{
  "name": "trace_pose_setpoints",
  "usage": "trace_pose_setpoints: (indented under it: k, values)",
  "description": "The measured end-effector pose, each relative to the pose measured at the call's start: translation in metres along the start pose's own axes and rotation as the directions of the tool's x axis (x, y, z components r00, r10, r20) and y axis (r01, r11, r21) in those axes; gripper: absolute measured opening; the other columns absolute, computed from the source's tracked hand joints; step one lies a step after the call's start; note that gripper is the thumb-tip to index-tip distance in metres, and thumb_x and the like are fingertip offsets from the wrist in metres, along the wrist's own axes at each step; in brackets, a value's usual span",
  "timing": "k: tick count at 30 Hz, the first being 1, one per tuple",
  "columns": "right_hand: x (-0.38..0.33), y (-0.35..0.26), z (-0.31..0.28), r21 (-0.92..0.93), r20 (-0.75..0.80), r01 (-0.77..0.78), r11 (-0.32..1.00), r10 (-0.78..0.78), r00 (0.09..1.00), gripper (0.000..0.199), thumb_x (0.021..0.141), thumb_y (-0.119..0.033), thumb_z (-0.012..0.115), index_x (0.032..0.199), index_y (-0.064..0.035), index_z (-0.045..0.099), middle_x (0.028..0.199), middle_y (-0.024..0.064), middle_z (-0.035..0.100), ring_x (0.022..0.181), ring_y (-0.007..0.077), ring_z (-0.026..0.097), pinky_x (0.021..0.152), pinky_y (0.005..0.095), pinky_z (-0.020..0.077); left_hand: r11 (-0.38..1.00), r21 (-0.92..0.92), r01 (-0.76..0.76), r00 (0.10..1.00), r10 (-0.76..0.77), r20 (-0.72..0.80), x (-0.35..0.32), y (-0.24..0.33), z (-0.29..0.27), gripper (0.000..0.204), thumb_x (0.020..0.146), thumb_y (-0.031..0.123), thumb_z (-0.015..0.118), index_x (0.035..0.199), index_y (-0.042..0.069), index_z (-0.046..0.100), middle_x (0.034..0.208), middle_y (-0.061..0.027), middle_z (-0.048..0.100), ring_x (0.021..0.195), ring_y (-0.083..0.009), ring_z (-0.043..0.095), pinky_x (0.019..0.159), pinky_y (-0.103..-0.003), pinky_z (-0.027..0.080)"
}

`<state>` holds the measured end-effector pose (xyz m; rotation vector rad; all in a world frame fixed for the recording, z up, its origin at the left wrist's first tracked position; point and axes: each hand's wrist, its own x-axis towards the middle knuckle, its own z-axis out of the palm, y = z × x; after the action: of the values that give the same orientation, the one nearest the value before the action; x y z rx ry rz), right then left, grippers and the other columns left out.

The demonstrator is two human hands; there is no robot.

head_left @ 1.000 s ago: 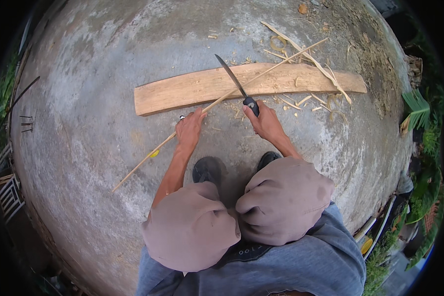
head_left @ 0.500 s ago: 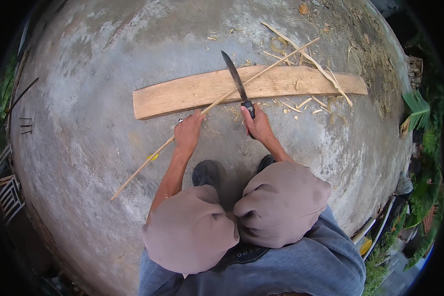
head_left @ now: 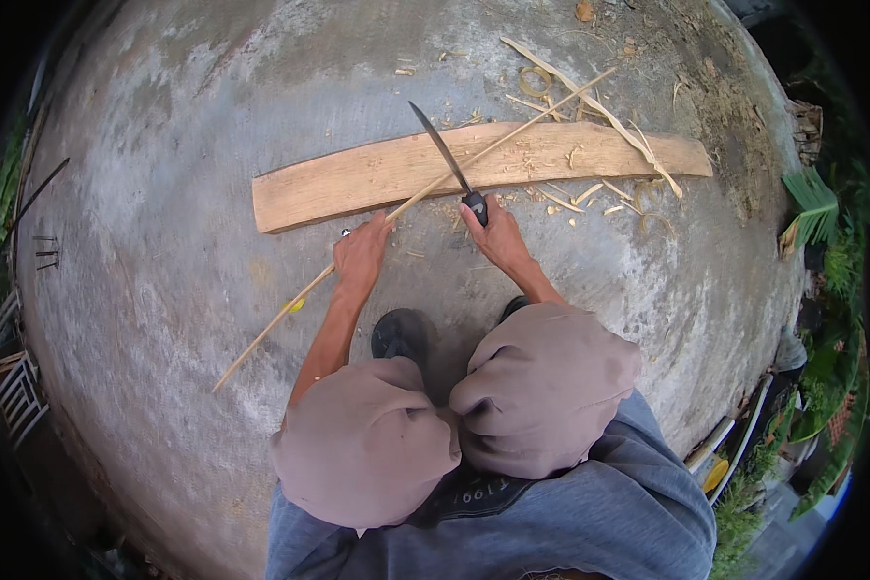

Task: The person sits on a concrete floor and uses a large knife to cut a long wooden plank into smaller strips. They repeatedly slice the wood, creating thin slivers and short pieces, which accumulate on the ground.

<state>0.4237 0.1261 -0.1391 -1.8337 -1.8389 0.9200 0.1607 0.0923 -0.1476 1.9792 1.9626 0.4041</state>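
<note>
My left hand [head_left: 362, 249] is closed around a long thin wooden stick [head_left: 290, 305], which slants from the lower left up to the right. Its far part crosses over a thick wooden plank [head_left: 338, 179] lying on the concrete. In my right hand [head_left: 501, 235] is a knife [head_left: 444, 152] with a black handle; the dark blade points up and to the left. The lower part of the blade meets the stick just beyond my left hand, though I cannot tell whether they touch. Small pale shavings lie on the plank's right half.
Long peeled strips [head_left: 604, 108] lie across the plank's right end, with a curled ring of strip [head_left: 535, 80] behind it. More wood slivers [head_left: 561, 199] are scattered on the concrete floor [head_left: 164, 193]. Green plants [head_left: 817, 208] line the right edge. My shoe [head_left: 400, 333] is below my hands.
The knife has tilted further left, and my right hand has rolled and moved slightly up and left. My left hand keeps its grip on the stick. The whole view has shifted a little.
</note>
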Motion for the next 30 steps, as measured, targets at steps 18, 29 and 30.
trace_pose_setpoints:
  k: [18, 29, 30]
  values:
    - [-0.005, -0.045, -0.018, 0.306, 0.325, -0.303, 0.903, 0.2, 0.924, 0.058, 0.104, -0.054, 0.058, 0.109, 0.0036, 0.06, 0.07, 0.0139, 0.065, 0.062, 0.0269, 0.069, 0.062, 0.0415, 0.055, 0.99, -0.019, 0.141, 0.971, -0.135, 0.195, -0.014, -0.01, -0.018, 0.037, 0.105, 0.045, 0.056, 0.121, 0.014, 0.066, 0.098, -0.0205, 0.074, 0.094, -0.0436, 0.069, 0.078, -0.055, 0.052]
    - [-0.013, -0.034, -0.019, 0.194, -0.095, 0.083, 0.977, -0.065, 0.993, 0.047, 0.105, -0.046, 0.061, 0.108, 0.0014, 0.057, 0.068, 0.0086, 0.064, 0.06, 0.0173, 0.065, 0.055, 0.033, 0.0501, 0.994, -0.042, 0.101, 0.985, -0.094, 0.147, -0.016, -0.006, -0.008, 0.032, 0.106, 0.044, 0.054, 0.11, 0.012, 0.06, 0.094, -0.0198, 0.074, 0.091, -0.0452, 0.07, 0.075, -0.057, 0.053]
    - [-0.008, -0.019, -0.013, 0.232, -0.001, -0.007, 0.973, 0.007, 1.0, 0.049, 0.106, -0.047, 0.06, 0.106, 0.0016, 0.057, 0.068, 0.0095, 0.064, 0.059, 0.0178, 0.065, 0.055, 0.0335, 0.0503, 0.994, -0.041, 0.101, 0.986, -0.094, 0.141, -0.012, -0.003, -0.009, 0.032, 0.106, 0.043, 0.054, 0.11, 0.013, 0.06, 0.094, -0.0197, 0.074, 0.091, -0.0449, 0.07, 0.075, -0.057, 0.053]
